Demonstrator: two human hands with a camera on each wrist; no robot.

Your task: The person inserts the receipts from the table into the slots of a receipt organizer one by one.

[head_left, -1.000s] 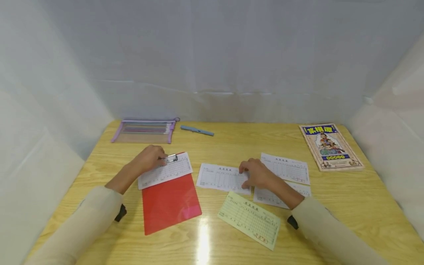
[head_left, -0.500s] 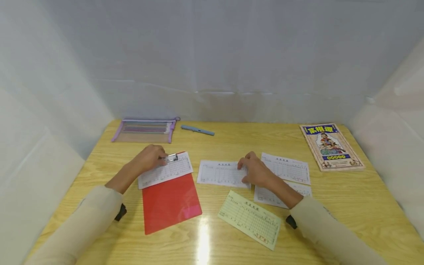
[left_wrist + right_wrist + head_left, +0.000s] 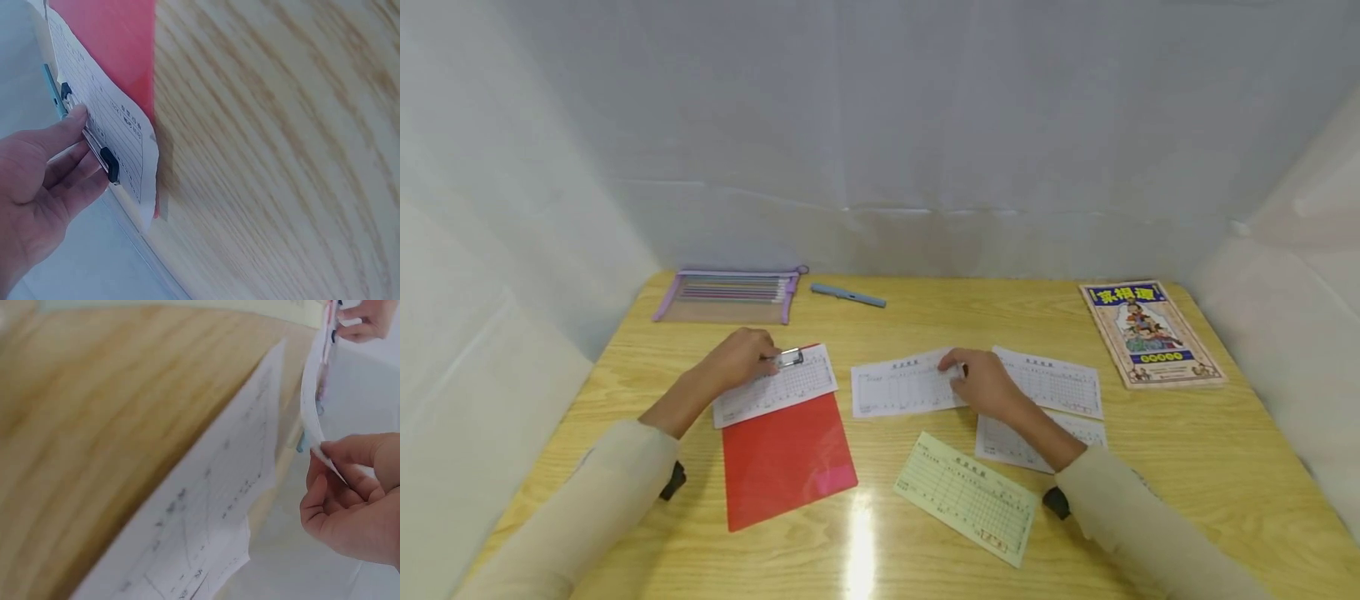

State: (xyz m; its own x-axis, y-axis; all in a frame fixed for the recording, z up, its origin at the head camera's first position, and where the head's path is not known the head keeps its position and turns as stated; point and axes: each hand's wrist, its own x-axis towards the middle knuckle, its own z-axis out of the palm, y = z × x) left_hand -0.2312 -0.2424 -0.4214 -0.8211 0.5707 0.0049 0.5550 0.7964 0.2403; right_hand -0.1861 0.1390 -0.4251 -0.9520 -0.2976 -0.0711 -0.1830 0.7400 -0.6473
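Note:
My left hand [image 3: 742,358] grips the metal clip [image 3: 790,358] at the top of a red clipboard [image 3: 790,462]. In the left wrist view, thumb and fingers press that clip [image 3: 90,134] from both sides. A white printed slip [image 3: 775,387] lies over the clipboard's upper part, under the clip. With thumb and fingers, my right hand [image 3: 988,385] pinches the right end of another white slip [image 3: 902,385]; the right wrist view shows this slip [image 3: 310,394] curving up off the table. Two more white slips [image 3: 1060,383] lie by my right forearm, partly covered by it.
A yellow-green slip [image 3: 966,498] lies in front of the right hand. Along the back are a purple-edged mesh pouch [image 3: 730,298] holding pencils and a blue pen [image 3: 848,295]. An illustrated booklet [image 3: 1152,333] sits at the back right. White sheeting [image 3: 880,167] surrounds the wooden table [image 3: 662,517].
My right hand takes hold of the white slip by its right end, which rises and swings toward the back. The left hand stays in place at the clip.

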